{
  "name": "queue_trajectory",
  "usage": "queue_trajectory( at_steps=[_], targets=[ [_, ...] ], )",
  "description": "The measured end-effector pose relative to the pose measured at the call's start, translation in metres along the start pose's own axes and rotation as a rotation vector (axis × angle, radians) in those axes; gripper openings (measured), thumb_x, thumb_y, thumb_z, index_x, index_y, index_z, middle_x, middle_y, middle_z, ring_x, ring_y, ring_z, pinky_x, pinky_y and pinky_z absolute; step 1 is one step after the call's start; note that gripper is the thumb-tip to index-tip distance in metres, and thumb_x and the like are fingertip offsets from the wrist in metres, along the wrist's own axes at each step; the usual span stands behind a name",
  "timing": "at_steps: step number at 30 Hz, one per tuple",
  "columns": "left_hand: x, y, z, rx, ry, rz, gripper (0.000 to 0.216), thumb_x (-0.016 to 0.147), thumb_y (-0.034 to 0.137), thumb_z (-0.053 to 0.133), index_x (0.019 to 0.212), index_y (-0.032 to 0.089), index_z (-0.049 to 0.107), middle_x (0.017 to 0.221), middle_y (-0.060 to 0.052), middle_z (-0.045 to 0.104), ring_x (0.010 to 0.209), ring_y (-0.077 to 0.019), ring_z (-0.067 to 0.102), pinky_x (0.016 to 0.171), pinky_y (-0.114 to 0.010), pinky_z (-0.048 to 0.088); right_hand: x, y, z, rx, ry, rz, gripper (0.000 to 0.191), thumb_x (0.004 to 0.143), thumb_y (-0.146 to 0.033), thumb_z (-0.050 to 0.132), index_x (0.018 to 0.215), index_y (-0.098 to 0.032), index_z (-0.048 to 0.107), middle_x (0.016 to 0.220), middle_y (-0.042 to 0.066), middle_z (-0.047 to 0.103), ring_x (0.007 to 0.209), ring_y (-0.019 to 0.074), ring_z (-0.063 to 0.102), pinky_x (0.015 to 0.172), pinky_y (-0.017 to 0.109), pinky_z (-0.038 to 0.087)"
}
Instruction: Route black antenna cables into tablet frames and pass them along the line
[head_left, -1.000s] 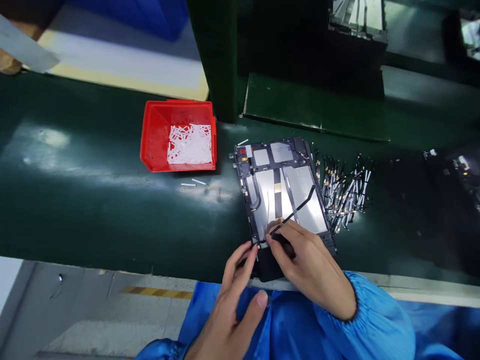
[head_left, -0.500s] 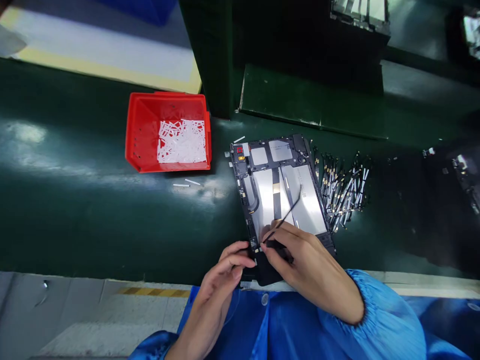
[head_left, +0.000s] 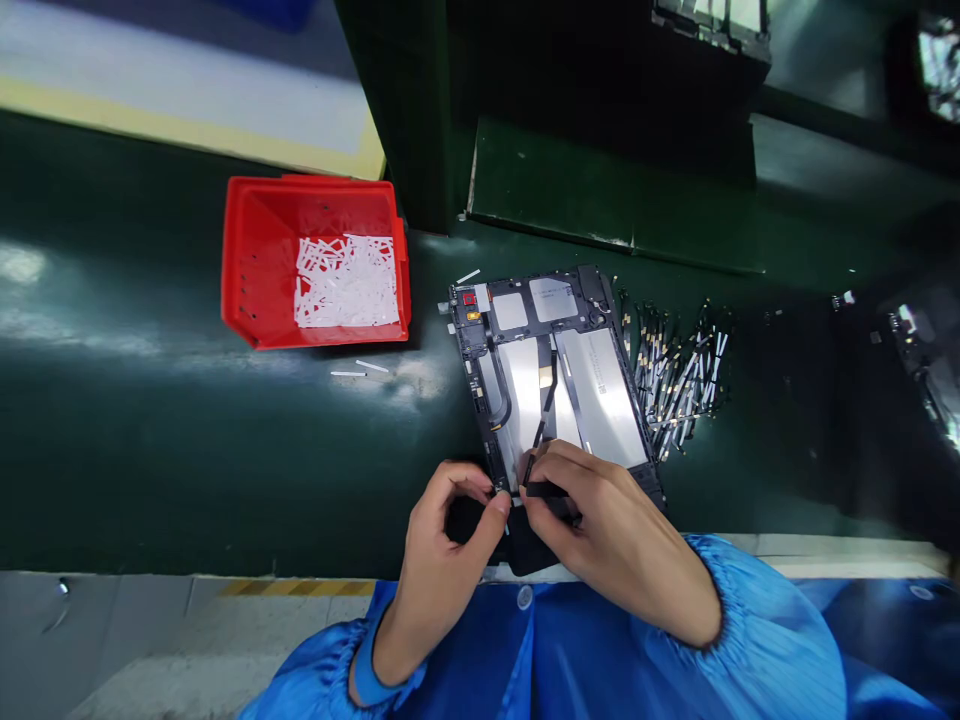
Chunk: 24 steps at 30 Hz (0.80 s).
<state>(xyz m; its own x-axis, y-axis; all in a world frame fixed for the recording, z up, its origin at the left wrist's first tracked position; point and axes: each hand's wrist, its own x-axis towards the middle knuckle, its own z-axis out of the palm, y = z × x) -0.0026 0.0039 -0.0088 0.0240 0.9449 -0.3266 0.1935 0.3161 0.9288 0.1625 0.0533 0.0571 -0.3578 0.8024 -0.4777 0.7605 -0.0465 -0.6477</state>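
Leftward of the device (head_left: 581, 385), a red bin (head_left: 262, 255) holds white strips (head_left: 352, 288).

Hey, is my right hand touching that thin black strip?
Touching: in the head view, the right hand pinches the black strip, whose far end extends over the opened device.

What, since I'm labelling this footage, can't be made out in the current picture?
Head view: the lower end of the black strip, covered by the right hand.
Head view: whether the left hand pinches anything at the edge of the open device; too small there.
Head view: print on the right-hand silver panel, too small to read.
Head view: the rest of the blue object, cut off by the top edge.
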Motion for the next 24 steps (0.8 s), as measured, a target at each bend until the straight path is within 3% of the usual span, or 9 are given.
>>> queue_trajectory(
  at_steps=[15, 24],
  targets=[
    [-0.002, -0.005, -0.002, -0.041, -0.015, 0.008, 0.003, 0.093, 0.025, 0.057, 0.09, 0.024, 0.056, 0.084, 0.004, 0.056, 0.075, -0.0092, 0.055, 0.067, -0.018, 0.046, -0.001, -0.004, 0.001, 0.013, 0.006, -0.023, 0.013, 0.092, -0.014, 0.049, 0.087, -0.021, 0.059, 0.091, -0.003, 0.058, 0.075, 0.01, 0.056, 0.064, 0.023, 0.039],
    [-0.003, -0.006, -0.002, 0.051, -0.017, 0.065, 0.013, 0.095, 0.024, 0.052, 0.083, 0.022, 0.057, 0.077, 0.004, 0.053, 0.07, -0.01, 0.052, 0.063, -0.021, 0.04, -0.004, -0.002, 0.008, 0.015, 0.042, -0.028, 0.015, 0.092, -0.013, 0.048, 0.091, -0.023, 0.06, 0.09, -0.003, 0.057, 0.074, 0.0103, 0.056, 0.065, 0.024, 0.039]
  ],
)
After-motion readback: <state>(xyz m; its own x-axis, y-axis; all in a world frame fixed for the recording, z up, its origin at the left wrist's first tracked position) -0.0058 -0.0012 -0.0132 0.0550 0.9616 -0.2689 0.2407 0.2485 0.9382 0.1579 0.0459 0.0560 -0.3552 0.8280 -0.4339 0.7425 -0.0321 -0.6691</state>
